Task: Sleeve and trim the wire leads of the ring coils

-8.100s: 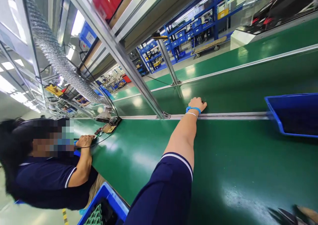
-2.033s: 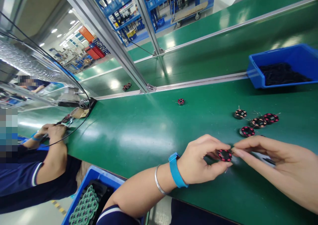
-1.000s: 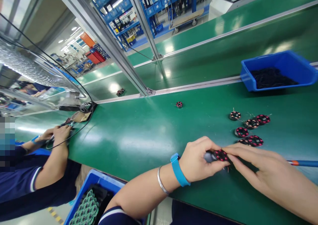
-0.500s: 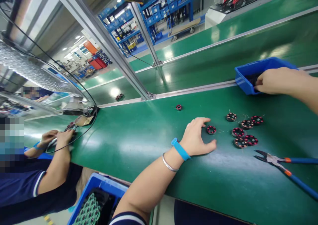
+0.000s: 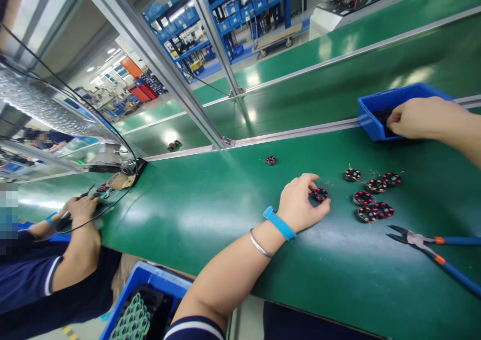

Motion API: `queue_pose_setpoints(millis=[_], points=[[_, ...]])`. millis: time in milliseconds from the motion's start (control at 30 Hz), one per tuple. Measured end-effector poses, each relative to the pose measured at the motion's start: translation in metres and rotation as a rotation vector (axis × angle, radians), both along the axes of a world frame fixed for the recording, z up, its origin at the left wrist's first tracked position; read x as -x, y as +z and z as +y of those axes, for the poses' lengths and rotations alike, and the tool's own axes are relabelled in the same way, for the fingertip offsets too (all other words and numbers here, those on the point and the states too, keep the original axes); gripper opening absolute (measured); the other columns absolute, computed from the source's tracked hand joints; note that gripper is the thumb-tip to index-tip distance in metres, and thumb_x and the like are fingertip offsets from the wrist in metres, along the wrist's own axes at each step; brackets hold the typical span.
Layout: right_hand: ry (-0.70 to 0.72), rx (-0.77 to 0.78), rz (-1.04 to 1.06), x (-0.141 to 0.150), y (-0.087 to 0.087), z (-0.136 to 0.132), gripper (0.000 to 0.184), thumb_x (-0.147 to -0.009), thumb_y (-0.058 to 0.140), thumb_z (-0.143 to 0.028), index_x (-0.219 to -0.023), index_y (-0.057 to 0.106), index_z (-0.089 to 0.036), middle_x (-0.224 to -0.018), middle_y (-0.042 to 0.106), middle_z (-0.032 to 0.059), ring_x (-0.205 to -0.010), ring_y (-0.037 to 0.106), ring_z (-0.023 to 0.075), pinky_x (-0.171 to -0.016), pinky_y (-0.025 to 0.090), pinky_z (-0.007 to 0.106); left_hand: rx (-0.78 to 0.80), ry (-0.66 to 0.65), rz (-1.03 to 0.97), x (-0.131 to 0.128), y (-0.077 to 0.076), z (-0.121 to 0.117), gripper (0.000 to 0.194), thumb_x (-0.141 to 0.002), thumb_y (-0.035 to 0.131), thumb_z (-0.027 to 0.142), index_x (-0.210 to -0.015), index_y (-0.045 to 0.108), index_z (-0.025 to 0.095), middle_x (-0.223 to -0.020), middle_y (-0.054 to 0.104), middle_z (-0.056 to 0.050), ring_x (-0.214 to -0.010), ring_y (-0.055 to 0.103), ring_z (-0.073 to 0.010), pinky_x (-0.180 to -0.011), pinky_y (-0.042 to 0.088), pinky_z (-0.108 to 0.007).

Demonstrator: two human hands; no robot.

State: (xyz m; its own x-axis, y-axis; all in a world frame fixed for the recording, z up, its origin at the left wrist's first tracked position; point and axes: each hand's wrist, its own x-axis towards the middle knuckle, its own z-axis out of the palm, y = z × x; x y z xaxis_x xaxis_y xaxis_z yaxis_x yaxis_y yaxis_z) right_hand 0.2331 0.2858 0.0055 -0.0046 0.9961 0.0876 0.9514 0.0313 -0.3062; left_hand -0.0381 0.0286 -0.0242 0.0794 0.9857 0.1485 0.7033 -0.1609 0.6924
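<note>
My left hand [image 5: 302, 202] rests on the green bench [image 5: 210, 215], its thumb and fingers curled round a small black and red wound ring [image 5: 320, 194] that lies on the surface. My right hand [image 5: 417, 118] reaches into the blue bin [image 5: 366, 114] of black parts at the far right; its fingers are bent and hidden among the parts. Several more rings [image 5: 370, 197] lie in a cluster to the right of my left hand. One ring [image 5: 270, 160] sits alone farther back.
Blue-handled pliers [image 5: 432, 247] lie on the bench at the right. A co-worker's hands [image 5: 78, 210] work at the left beside a cable. A blue crate of green parts [image 5: 139, 315] stands below the bench edge. An aluminium frame post [image 5: 165, 69] rises behind.
My left hand has closed its thumb and fingers round the ring it lay next to half a second ago. My right hand stays in the blue bin, after leaving the ring and pliers.
</note>
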Motion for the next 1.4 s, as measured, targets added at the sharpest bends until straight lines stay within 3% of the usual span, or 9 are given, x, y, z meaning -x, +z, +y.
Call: queue_pose_setpoints(millis=[133,233,400,500,633,800,967,1167,1400], points=[[-0.085,0.028,0.054,0.006,0.015,-0.012,0.067,-0.085,0.06,-0.059,-0.092,0.087,0.002,-0.117,0.082,0.0224,-0.126,0.071,0.0418,-0.073,0.041,0.05,-0.022,0.136,0.042,0.003,-0.004,0.006,0.055,-0.079,0.087,0.036,-0.124,0.06,0.021,-0.102,0.075,-0.005,-0.099,0.073,-0.0272,-0.094,0.063,-0.047],[-0.127,-0.05,0.175,0.011,0.025,-0.024,0.051,-0.087,0.072,-0.05,-0.094,0.086,-0.002,-0.112,0.085,0.0196,-0.125,0.074,0.0335,-0.082,0.046,0.046,-0.268,0.186,0.035,0.005,-0.007,0.005,0.064,-0.075,0.091,0.044,-0.125,0.059,0.02,-0.114,0.075,-0.011,-0.108,0.073,-0.031,-0.095,0.063,-0.049],[-0.121,-0.198,0.529,0.017,0.037,-0.084,0.023,-0.097,0.077,-0.021,-0.114,0.082,-0.007,-0.101,0.086,0.0197,-0.091,0.083,0.0208,-0.079,0.06,0.034,-0.722,-0.027,-0.028,-0.008,-0.013,0.003,0.04,-0.097,0.068,0.029,-0.133,0.054,0.018,-0.125,0.074,-0.016,-0.12,0.073,-0.0285,-0.103,0.064,-0.047],[-0.099,-0.293,0.69,0.017,0.038,-0.143,0.03,-0.091,0.084,-0.04,-0.109,0.084,-0.017,-0.094,0.085,0.0137,-0.081,0.083,0.0232,-0.071,0.065,0.035,-0.617,-0.129,-0.025,-0.027,-0.013,0.015,0.044,-0.1,0.055,0.017,-0.143,0.049,0.017,-0.135,0.071,-0.018,-0.13,0.071,-0.0283,-0.107,0.064,-0.046],[-0.063,-0.256,1.032,0.019,0.024,-0.196,0.049,-0.057,0.097,-0.06,-0.081,0.079,-0.021,-0.073,0.078,0.0078,-0.068,0.08,0.028,-0.072,0.071,0.044,-0.294,-0.076,-0.053,-0.048,-0.005,0.036,0.067,-0.092,0.058,0.01,-0.157,0.04,0.014,-0.153,0.061,-0.023,-0.142,0.065,-0.0346,-0.113,0.063,-0.051],[-0.074,-0.182,1.074,0.024,0.01,-0.199,0.048,-0.052,0.095,-0.059,-0.075,0.076,-0.022,-0.066,0.075,0.0058,-0.062,0.078,0.0256,-0.068,0.071,0.042,0.039,-0.077,-0.013,-0.057,0.011,0.052,0.092,-0.081,0.075,0.01,-0.164,0.034,0.011,-0.15,0.067,-0.022,-0.139,0.067,-0.0399,-0.121,0.056,-0.06],[-0.031,-0.115,1.076,0.026,0.014,-0.2,0.041,-0.054,0.095,-0.054,-0.074,0.076,-0.023,-0.066,0.077,0.0049,-0.063,0.079,0.0251,-0.071,0.072,0.04,0.048,0.004,-0.083,-0.059,0.008,0.058,0.08,-0.083,0.082,0.012,-0.155,0.047,0.021,-0.126,0.081,-0.009,-0.129,0.074,-0.034,-0.119,0.055,-0.058],[0.05,0.008,1.095,0.035,0.015,-0.221,0.045,-0.057,0.094,-0.06,-0.076,0.077,-0.023,-0.068,0.08,0.0085,-0.061,0.08,0.0263,-0.06,0.069,0.036,0.013,-0.087,-0.474,-0.042,-0.012,-0.002,0.082,-0.085,0.082,0.017,-0.156,0.043,0.02,-0.126,0.082,-0.011,-0.109,0.082,-0.0239,-0.093,0.068,-0.038],[0.228,0.093,1.021,0.053,0.002,-0.242,0.055,-0.065,0.089,-0.077,-0.08,0.079,-0.025,-0.072,0.081,0.0069,-0.057,0.077,0.0246,-0.051,0.066,0.034,-0.044,-0.238,-0.525,-0.02,-0.01,-0.049,0.072,-0.092,0.074,0.022,-0.156,0.043,0.019,-0.128,0.082,-0.014,-0.109,0.082,-0.0239,-0.096,0.069,-0.038]])
